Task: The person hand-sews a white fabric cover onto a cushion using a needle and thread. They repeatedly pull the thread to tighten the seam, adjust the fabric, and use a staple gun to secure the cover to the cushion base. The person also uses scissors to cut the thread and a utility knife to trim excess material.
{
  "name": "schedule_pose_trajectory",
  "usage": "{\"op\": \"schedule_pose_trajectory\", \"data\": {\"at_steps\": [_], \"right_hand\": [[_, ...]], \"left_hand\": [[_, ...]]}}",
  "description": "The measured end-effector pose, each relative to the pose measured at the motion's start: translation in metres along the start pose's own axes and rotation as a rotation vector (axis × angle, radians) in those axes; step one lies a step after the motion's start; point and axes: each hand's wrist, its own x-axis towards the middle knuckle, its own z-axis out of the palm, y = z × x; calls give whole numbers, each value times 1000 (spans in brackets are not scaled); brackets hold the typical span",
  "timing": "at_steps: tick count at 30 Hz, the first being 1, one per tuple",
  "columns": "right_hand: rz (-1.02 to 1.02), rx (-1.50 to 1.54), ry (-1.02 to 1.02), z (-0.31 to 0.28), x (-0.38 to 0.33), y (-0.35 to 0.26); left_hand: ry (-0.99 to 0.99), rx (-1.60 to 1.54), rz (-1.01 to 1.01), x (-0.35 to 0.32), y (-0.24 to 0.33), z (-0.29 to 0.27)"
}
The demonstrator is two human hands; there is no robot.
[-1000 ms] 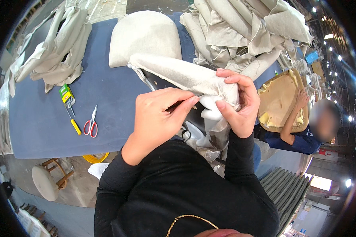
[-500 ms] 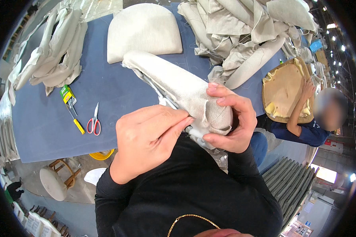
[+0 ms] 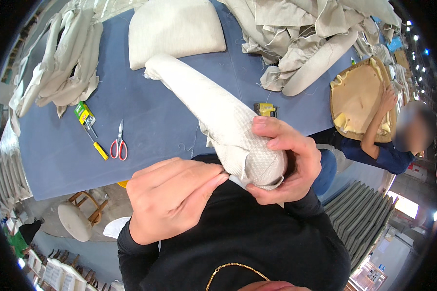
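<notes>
A long padded piece covered in beige woven fabric (image 3: 206,109) slants across the middle, its near end rounded and its far end by the cushion. My right hand (image 3: 294,162) is closed around the rounded near end, fingers on top and thumb below. There the fabric lies in folds with a raised loose flap. Thumb and fingertips of my left hand (image 3: 175,196) are pinched at the fabric edge beside that end. The fingers hide exactly what they grip. Past the far end lies a beige padded cushion (image 3: 177,34).
On the blue-grey table (image 3: 145,104) lie red-handled scissors (image 3: 118,145), a yellow-handled screwdriver (image 3: 100,149) and a yellow tool (image 3: 265,109), partly hidden. Beige fabric covers (image 3: 296,29) are heaped far right, others (image 3: 70,63) far left. At right a person holds a tan padded seat (image 3: 357,99).
The padded piece has rolled, turning its open underside edge out of sight. My left hand has moved down and slightly left, still pinching. The yellow tool has come into view.
</notes>
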Motion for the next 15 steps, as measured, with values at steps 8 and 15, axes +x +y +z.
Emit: {"op": "schedule_pose_trajectory", "data": {"at_steps": [8, 15], "right_hand": [[-46, -48, -53, -4, 4, 0], [-90, -51, -91, -5, 7, 6]], "left_hand": [[-45, -50, -74, -11, -15, -9], [7, -90, -31, -2, -16, 1]]}}
